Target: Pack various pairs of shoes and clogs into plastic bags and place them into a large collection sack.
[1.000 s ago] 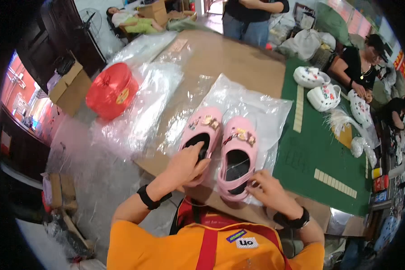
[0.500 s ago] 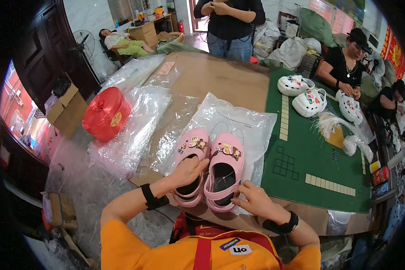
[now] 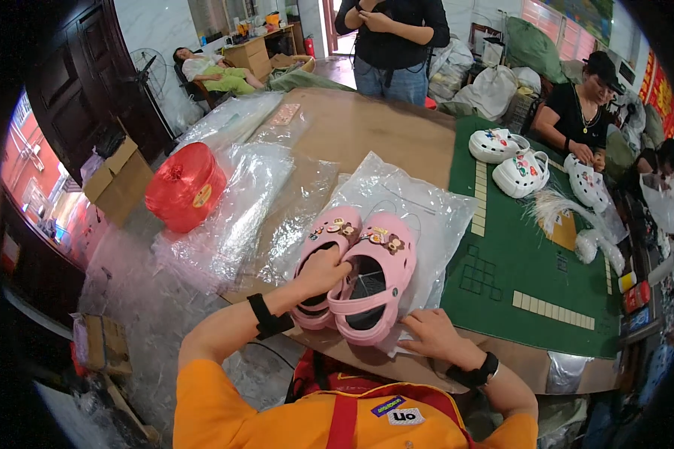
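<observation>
Two pink clogs (image 3: pixel 378 258) with colourful charms stand side by side, toes pointing away, on a clear plastic bag (image 3: pixel 434 206). My left hand (image 3: pixel 323 271) is closed on the left clog, its fingers reaching into the opening and over the inner side; the fingertips are partly hidden. Thin wire loops show at the toes. To the right of the heels, my right hand (image 3: pixel 431 334) pinches the bag's near edge, apart from the clogs.
A stack of clear bags (image 3: pixel 240 202) and a red wrapped roll (image 3: pixel 186 187) lie left. On the green mat (image 3: pixel 494 314) at right are white clogs (image 3: pixel 522 173) and a bundle of pale strands (image 3: pixel 569 209). A co-worker (image 3: pixel 577 116) handles another white clog; someone stands at the far edge.
The clogs have turned slightly, and the right one now overlaps the left. My right hand has left the right clog's heel and moved right onto the bag's edge.
</observation>
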{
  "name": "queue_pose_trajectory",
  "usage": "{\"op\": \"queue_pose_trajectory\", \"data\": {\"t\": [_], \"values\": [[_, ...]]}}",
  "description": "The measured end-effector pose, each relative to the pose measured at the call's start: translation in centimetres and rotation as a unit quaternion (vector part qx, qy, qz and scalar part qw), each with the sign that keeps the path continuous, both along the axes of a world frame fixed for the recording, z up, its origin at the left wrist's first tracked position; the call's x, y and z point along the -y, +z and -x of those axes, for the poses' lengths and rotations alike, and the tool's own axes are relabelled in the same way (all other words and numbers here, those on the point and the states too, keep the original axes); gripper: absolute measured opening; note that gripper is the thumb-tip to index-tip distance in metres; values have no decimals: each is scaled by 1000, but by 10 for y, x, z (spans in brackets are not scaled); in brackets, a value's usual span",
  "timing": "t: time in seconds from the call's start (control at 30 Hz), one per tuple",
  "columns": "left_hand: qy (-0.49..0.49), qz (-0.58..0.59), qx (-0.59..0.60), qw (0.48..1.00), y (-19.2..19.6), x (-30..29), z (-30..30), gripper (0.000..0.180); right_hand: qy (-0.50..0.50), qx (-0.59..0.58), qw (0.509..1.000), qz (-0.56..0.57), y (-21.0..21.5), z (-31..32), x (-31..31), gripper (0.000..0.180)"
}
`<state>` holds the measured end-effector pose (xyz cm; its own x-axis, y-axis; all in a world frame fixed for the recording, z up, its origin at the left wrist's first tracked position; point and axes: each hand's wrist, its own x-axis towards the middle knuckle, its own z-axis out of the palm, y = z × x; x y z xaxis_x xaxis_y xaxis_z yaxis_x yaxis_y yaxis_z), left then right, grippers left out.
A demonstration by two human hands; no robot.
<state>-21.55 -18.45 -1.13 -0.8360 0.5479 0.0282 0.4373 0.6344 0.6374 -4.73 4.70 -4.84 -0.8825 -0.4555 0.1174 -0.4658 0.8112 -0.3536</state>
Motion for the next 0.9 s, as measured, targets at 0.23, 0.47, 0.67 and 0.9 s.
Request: {"op": "queue_pose_trajectory", "data": {"t": [0.23,0.47,0.67,0.9], "values": [[40,-218,86,971,14,65,23,31,-71,30,993,-84,11,2,23,60],[139,34,-75,987,33,143,40,30,-117,2,986,-115,4,1,41,45],[157,178,-91,967,7,169,24,32,-97,-15,990,-102,5,5,39,36],[210,184,-139,950,0,164,22,32,-128,-3,990,-66,7,8,37,36]]}}
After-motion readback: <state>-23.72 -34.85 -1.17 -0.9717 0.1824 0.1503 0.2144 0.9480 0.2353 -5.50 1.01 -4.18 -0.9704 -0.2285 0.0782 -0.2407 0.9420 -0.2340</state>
